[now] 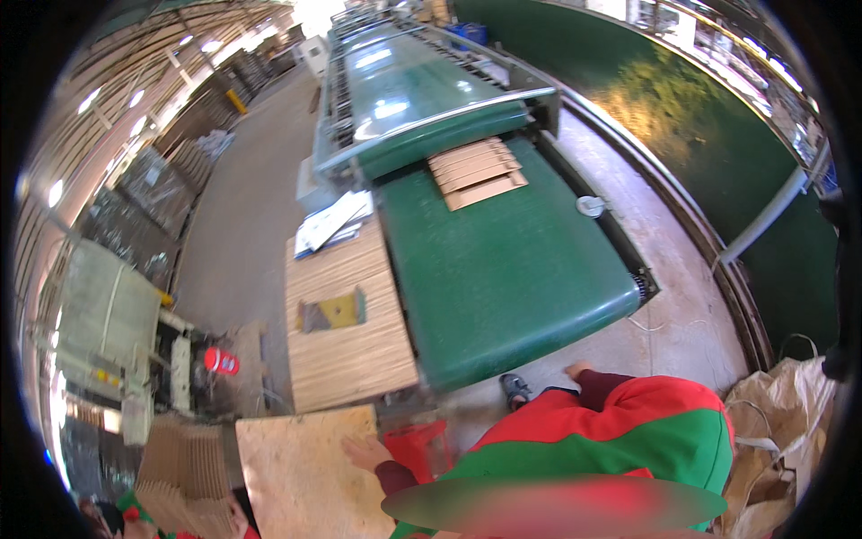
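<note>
My left hand (364, 452) lies with its fingers spread on the right edge of a plywood board (305, 467). It holds nothing. Over the floor by the conveyor's near end, my right hand (579, 369) hangs beside my leg, small in view; its fingers look loosely extended around nothing. A red plastic stool (418, 452) stands just right of my left hand. Ahead runs a green conveyor belt (512, 269), carrying flat brown cardboard pieces (476, 172) that overlap at the roller. Left of the belt is a stack of cardboard sheets (346, 359) with a yellow-and-grey piece (332, 312) on top.
White papers (334, 222) lie at the stack's far end. At lower left, another person's hand (239, 519) is by a bundle of cardboard (184, 472). A red bucket (222, 361) stands beside pale machinery. A large brown sack (777, 422) is at right, a green wall (664, 117) beyond.
</note>
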Tool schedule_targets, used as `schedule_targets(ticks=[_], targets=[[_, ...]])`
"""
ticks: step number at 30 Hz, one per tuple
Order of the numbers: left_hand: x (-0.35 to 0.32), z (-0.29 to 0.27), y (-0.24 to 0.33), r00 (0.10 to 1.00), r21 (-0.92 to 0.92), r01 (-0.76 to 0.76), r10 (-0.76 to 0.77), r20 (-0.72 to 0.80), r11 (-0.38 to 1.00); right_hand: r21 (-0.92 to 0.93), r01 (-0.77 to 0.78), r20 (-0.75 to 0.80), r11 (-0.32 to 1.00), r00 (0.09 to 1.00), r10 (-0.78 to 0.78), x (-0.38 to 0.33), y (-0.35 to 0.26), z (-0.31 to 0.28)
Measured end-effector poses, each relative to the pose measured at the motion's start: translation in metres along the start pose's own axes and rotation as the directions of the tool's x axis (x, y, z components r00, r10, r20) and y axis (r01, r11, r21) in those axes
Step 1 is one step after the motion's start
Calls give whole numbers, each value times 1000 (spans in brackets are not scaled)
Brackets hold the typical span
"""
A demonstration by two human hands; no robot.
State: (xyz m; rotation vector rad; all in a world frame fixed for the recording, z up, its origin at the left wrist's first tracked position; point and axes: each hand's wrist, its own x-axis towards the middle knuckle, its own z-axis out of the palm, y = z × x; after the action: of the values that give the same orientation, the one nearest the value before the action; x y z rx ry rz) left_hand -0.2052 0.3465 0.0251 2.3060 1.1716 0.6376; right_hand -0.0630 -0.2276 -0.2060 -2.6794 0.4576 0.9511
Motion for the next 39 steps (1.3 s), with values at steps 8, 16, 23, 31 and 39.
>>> schedule_targets(ticks=[8,16,23,31,39], targets=[[70,68,93,765,616,423,-626,150,665,366,413,-339,834,894,-294,-62,-116,-185],[80,58,72,954,552,-53,-120,273,832,479,171,-498,861,860,106,3,-112,-239],[92,73,49,816,713,45,-437,378,700,40,-202,-123,979,971,206,-9,-145,-240],[93,88,31,761,710,249,-587,277,659,18,-210,-101,978,972,210,-19,-135,-228],[90,86,31,764,693,276,-590,261,665,-38,-244,-89,969,967,240,-10,-136,-225]])
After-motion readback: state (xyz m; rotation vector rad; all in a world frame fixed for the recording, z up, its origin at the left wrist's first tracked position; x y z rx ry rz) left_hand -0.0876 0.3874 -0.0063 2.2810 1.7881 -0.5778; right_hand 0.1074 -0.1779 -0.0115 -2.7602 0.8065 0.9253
